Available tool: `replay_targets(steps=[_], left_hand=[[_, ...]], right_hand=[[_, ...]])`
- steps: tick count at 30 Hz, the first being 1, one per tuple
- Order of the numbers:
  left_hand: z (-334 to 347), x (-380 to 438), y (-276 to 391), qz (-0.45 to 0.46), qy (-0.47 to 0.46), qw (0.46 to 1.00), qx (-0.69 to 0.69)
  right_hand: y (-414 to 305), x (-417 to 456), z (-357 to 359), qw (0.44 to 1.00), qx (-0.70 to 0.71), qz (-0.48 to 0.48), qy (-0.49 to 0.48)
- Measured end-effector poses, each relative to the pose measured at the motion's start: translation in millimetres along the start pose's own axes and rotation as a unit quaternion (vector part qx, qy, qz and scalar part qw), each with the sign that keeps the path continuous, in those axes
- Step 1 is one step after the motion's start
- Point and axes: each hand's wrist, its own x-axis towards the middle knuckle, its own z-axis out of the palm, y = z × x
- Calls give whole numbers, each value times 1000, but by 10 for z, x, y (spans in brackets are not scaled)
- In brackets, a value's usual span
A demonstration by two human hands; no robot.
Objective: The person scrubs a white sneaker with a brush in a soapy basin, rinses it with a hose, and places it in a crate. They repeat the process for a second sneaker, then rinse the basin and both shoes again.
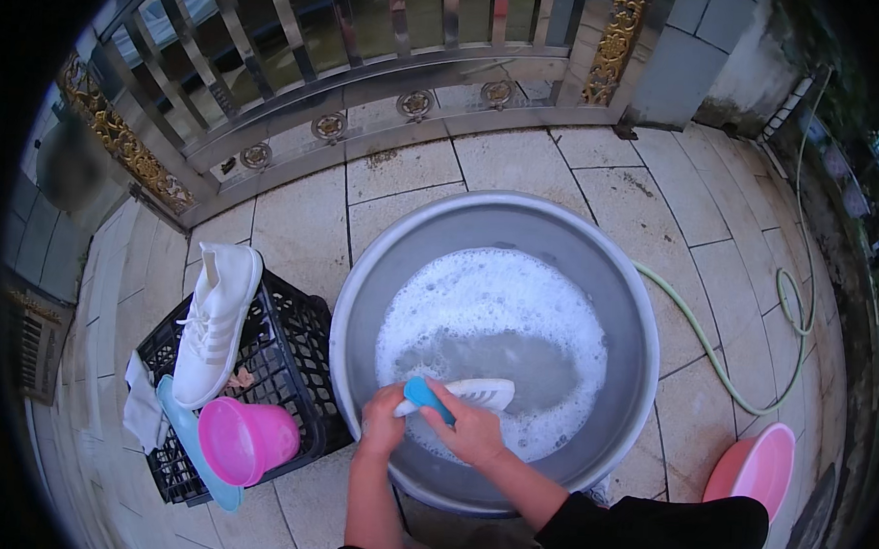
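Observation:
A white sneaker (494, 395) with grey stripes is held on its side over a large grey basin (362, 308) of foamy water (497, 292). My left hand (384, 418) grips the sneaker at its heel end, near the basin's left wall. In my right hand (471, 427) is a blue scrubbing brush (424, 394), pressed against the sneaker close to my left fingers. The brush and my hands cover the middle and back of the shoe. Whether the brush has bristles is hidden.
Left of the basin, an upturned black plastic crate (310, 372) carries another white sneaker (213, 323), a pink cup (252, 443), a light-blue plastic piece (195, 440) and a grey cloth (143, 401). A green hose (708, 345) and a pink tub (747, 464) lie right. A metal gate (419, 75) stands beyond.

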Motion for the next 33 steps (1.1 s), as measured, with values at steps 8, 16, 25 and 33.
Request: replay_targets(steps=[8,16,25,33], left_hand=[[-72,-47,112,106,-15,991,81],[-58,-101,186,-93,-72,991,67],[50,-107,85,16,12,1000,24],[-48,-123,15,-109,-70,991,22]], right_hand=[[1659,550,-213,992,-21,110,55],[1824,653,-92,989,117,82,27],[1164,312,-103,986,-99,109,-81],[1904,519,-315,930,-47,309,194]])
